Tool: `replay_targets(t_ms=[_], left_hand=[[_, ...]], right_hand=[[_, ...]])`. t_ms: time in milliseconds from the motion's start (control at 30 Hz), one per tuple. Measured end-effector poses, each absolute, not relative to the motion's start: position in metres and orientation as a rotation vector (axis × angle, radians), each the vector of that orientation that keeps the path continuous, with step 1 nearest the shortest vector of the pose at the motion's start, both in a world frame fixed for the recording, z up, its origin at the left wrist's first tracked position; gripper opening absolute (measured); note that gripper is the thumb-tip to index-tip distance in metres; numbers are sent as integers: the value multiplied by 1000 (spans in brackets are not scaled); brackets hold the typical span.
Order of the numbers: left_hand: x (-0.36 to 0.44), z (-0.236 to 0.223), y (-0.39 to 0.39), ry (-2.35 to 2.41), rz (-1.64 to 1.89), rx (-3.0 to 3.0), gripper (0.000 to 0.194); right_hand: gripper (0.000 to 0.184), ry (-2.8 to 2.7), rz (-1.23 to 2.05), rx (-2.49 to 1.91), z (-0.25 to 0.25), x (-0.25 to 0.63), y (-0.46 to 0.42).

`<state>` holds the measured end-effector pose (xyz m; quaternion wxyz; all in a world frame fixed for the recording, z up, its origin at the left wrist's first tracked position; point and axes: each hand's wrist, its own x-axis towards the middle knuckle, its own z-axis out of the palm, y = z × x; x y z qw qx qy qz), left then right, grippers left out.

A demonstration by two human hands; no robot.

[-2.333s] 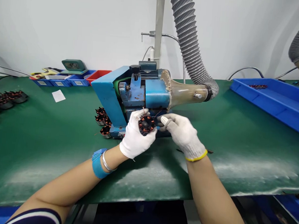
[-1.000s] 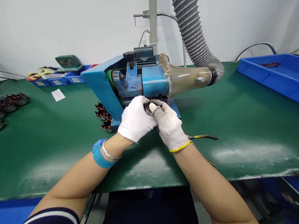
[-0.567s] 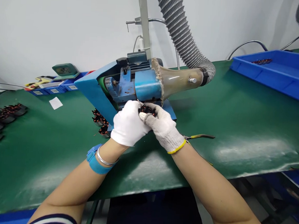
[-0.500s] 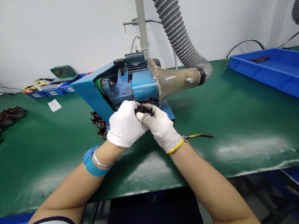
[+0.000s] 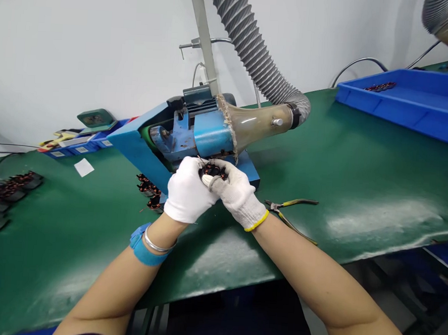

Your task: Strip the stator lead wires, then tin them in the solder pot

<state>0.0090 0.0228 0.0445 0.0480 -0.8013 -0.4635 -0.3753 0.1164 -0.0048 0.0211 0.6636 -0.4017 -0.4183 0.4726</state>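
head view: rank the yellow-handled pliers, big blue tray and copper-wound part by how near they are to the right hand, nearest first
1. Copper-wound part: in the grasp of the right hand.
2. Yellow-handled pliers: on the table, just to the right.
3. Big blue tray: far right, toward the wall.

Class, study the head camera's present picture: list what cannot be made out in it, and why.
All in the head view:
- Lower side of the copper-wound part: hidden by the gloved left hand and right hand.
- Any writing on the bin labels: too small.
- Far end of the blue tray: cut off by the right edge.
- Upper end of the grey hose: cut off by the top edge.
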Motion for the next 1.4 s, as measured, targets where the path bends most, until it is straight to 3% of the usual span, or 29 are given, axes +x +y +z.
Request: replay_targets(t_ms=[200,367,467,600,800,900,1000,1067,1167,1233,1300,1400], left_hand=[[5,26,22,-1336,-1522,-2575,36],[6,9,12,-1495,-2122,-2667,41],[10,17,7,-1655,-2274,-2730,49],[3,35,8,-1866,-2242,-3237,58],[-22,45,28,-1492,-1942,-3868,71],[-27,45,35,-1537,-1804,-3898,69],[-24,46,35,-1612,-1658,-3881,54],[-21,48,32,-1632,-1623,-3874,50],[-16,52,26,-1716,-1641,-3796,59],[-13,55,22,-1797,-1632,-3706,63],[-12,58,19,-1830,-1637,-3607,65],[-10,62,15,-1785,-1718,-3532,66]], right_hand=[[60,-1059,918,-1009,18,115,-13],[63,-1413,537,-1127,17,124,-25],[60,-1479,336,-997,23,139,-29],[61,-1560,203,-859,38,156,-36],[67,-1868,-17,-916,43,155,-39],[63,-1921,-111,-1005,37,152,-36],[56,-1900,-99,-1041,33,149,-35],[52,-1741,101,-1073,31,146,-33],[48,-1222,601,-1076,29,144,-25],[47,-933,753,-1023,30,146,-20],[53,-935,644,-976,33,150,-22],[64,-1409,281,-958,41,153,-34]])
